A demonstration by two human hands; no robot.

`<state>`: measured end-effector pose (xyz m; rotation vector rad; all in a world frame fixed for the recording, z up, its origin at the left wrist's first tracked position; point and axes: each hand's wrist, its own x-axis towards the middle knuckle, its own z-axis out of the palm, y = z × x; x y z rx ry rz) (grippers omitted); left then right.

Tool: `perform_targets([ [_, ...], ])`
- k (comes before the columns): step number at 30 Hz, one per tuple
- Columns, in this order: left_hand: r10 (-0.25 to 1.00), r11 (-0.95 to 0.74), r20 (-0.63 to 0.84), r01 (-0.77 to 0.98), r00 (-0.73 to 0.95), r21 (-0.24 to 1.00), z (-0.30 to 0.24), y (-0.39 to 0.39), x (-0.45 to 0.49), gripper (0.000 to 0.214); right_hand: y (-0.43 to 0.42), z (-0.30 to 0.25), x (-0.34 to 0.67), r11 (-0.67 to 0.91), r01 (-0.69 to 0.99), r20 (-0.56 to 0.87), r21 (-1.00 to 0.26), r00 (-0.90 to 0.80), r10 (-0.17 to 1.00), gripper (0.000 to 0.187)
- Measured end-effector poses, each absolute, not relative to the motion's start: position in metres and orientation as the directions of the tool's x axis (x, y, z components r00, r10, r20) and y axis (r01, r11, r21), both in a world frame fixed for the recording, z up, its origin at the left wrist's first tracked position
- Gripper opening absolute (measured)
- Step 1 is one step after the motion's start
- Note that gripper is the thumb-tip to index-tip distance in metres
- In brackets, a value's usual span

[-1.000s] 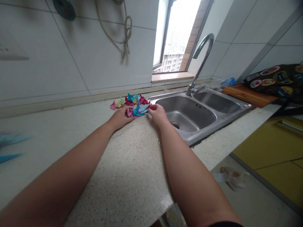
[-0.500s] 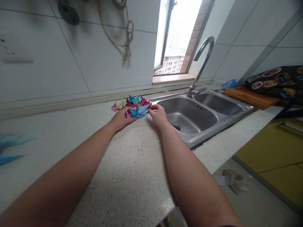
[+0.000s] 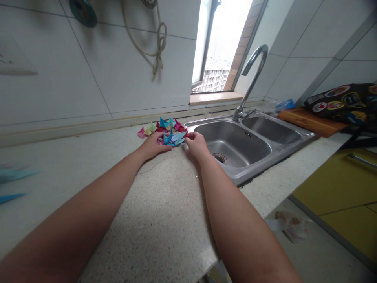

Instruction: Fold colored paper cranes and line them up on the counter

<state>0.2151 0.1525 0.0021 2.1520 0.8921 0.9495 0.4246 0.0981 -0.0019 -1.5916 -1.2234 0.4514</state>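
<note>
Several folded paper cranes [image 3: 161, 124] in pink, yellow, red, blue and pale green stand grouped on the speckled countertop, left of the sink. In front of them, my left hand [image 3: 151, 146] curls round the near side of a blue and pink bunch, thumb towards me. My right hand [image 3: 196, 144] pinches the right end of a light blue paper crane [image 3: 178, 138] in that bunch. The fingertips of both hands are partly hidden by the paper.
A double steel sink [image 3: 235, 143] with a tall faucet [image 3: 256, 63] lies to the right. Beyond it are a wooden board [image 3: 312, 122] and a dark patterned bag [image 3: 344, 100]. More blue folded paper [image 3: 16, 175] lies at the left edge.
The view has shifted slightly. My left thumb sits a little further right along the paper, and the light blue crane's right end is a bit lower. Both hands stay at the bunch.
</note>
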Motion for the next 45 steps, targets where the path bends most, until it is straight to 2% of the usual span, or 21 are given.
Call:
perform_targets([
  [8,0.781,-0.579,0.346,0.393,0.520,0.714,0.008,0.148,0.215,0.057,0.098,-0.001,0.424,0.052,0.464,0.283,-0.884,0.445,0.850,0.023],
  [17,0.782,-0.589,0.380,0.389,0.494,0.708,0.005,0.149,0.215,0.057,0.098,0.000,0.427,-0.027,0.467,0.259,-0.884,0.535,0.804,0.021],
  [26,0.781,-0.600,0.417,0.375,0.465,0.707,0.007,0.149,0.213,0.057,0.098,0.002,0.426,-0.030,0.440,0.263,-0.898,0.589,0.764,0.026],
  [35,0.716,-0.671,0.474,0.321,0.512,0.668,0.007,0.146,0.216,0.053,0.099,0.002,0.416,0.006,0.421,0.244,-0.907,0.513,0.823,0.023],
  [45,0.680,-0.726,0.492,0.407,0.543,0.554,0.005,0.147,0.222,0.055,0.097,0.003,0.418,-0.030,0.499,0.264,-0.866,0.507,0.821,0.022],
])
